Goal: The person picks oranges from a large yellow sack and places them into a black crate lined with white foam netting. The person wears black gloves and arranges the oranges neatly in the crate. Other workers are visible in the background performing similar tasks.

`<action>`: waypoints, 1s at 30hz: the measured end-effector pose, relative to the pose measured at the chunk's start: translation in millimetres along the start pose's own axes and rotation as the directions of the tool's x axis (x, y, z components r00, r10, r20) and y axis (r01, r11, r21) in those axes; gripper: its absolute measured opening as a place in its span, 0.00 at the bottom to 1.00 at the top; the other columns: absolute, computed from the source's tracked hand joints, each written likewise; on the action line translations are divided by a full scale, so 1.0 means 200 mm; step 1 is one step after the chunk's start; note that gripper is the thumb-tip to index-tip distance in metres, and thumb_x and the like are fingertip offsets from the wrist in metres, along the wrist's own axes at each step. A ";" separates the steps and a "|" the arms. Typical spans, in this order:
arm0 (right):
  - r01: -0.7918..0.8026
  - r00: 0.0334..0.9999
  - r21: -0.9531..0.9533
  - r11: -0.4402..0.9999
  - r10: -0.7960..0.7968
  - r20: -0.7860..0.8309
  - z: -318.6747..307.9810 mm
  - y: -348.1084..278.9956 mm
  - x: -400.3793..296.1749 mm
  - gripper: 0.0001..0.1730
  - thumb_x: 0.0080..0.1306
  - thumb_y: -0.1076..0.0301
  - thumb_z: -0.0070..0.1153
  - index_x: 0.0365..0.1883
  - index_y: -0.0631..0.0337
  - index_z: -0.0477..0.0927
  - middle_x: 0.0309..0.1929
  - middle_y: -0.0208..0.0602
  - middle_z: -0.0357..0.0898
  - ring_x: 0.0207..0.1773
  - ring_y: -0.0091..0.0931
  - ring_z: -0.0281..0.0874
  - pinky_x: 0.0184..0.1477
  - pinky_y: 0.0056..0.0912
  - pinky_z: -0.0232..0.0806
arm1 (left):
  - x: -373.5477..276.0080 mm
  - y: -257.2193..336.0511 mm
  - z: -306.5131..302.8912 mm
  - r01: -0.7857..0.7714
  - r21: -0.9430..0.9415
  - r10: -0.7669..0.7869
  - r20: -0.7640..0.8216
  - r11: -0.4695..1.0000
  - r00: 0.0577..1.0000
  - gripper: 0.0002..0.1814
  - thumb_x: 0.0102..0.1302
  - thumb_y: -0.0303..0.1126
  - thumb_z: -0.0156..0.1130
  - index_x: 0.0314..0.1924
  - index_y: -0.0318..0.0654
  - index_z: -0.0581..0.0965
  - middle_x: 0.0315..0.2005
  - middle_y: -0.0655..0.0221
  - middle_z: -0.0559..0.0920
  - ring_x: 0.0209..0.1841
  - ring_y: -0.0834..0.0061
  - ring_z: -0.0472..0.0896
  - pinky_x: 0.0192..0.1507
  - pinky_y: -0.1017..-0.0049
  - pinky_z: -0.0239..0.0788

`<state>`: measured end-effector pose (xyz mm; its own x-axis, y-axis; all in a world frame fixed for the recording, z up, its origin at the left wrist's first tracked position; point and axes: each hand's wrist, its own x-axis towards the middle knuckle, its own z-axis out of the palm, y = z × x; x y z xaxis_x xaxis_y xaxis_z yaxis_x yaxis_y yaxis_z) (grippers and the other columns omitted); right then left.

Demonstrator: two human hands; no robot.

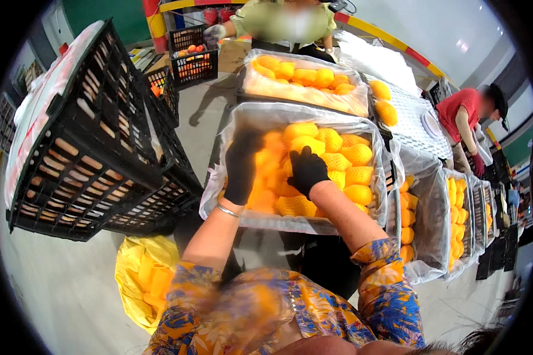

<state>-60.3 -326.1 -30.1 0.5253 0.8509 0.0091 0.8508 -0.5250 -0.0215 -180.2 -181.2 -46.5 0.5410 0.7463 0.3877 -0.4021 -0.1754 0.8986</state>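
Note:
A crate with a white plastic liner (293,225) stands right in front of me, full of fruits in yellow foam nets (357,154). Over its left side, my left hand (241,166) in a black glove is blurred by motion, and its fingers are not clear. The netted fruits beside that hand are blurred too. My right hand (309,171), also black-gloved, rests on the netted fruits near the middle with its fingers bent. Whether either hand grips a fruit is hidden or unclear.
Stacked black plastic crates (93,133) rise at my left, above a yellow bag (144,279). Another lined crate (302,98) of netted fruit stands ahead. More lined crates (426,222) line my right. A person (284,22) stands opposite; another person (459,111) bends at right.

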 end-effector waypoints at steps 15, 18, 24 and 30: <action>0.090 0.990 0.205 0.975 -0.065 -0.125 -0.12 0.11 -0.13 0.34 0.55 0.56 0.71 0.59 0.53 0.74 0.57 0.49 0.72 0.54 0.48 0.78 0.53 0.48 0.73 | -0.01 0.20 -0.17 0.021 -0.176 -0.037 -0.088 0.984 0.995 0.10 0.74 0.29 0.55 0.47 0.34 0.81 0.37 0.71 0.82 0.39 0.81 0.80 0.46 0.78 0.71; 0.102 0.978 0.243 0.965 -0.053 -0.200 -0.06 0.14 -0.15 0.34 0.56 0.58 0.70 0.60 0.53 0.73 0.58 0.49 0.73 0.55 0.47 0.77 0.55 0.47 0.72 | -0.01 0.22 -0.19 0.078 -0.163 -0.093 -0.090 0.984 0.992 0.10 0.74 0.29 0.55 0.47 0.34 0.81 0.36 0.72 0.82 0.38 0.81 0.79 0.45 0.78 0.71; 0.003 0.999 0.140 0.990 0.003 -0.043 -0.08 0.06 -0.11 0.35 0.56 0.58 0.69 0.62 0.53 0.73 0.55 0.48 0.78 0.58 0.45 0.76 0.59 0.45 0.70 | -0.03 0.18 -0.19 0.074 -0.214 -0.079 -0.016 0.974 0.997 0.11 0.74 0.31 0.55 0.47 0.33 0.81 0.36 0.72 0.82 0.38 0.81 0.79 0.45 0.77 0.71; 0.007 0.989 0.282 0.959 0.035 -0.145 -0.08 0.15 -0.15 0.37 0.54 0.55 0.71 0.61 0.53 0.74 0.58 0.45 0.79 0.61 0.44 0.75 0.61 0.43 0.68 | -0.06 0.08 -0.11 0.077 -0.129 -0.068 0.075 0.989 0.995 0.12 0.74 0.32 0.56 0.49 0.32 0.81 0.38 0.72 0.82 0.39 0.81 0.79 0.45 0.77 0.71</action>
<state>-50.0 -368.9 -15.5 0.5514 0.8202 0.1528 0.8161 -0.4922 -0.3029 -209.2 -178.9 -41.0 0.6210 0.7061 0.3403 -0.4514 -0.0328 0.8917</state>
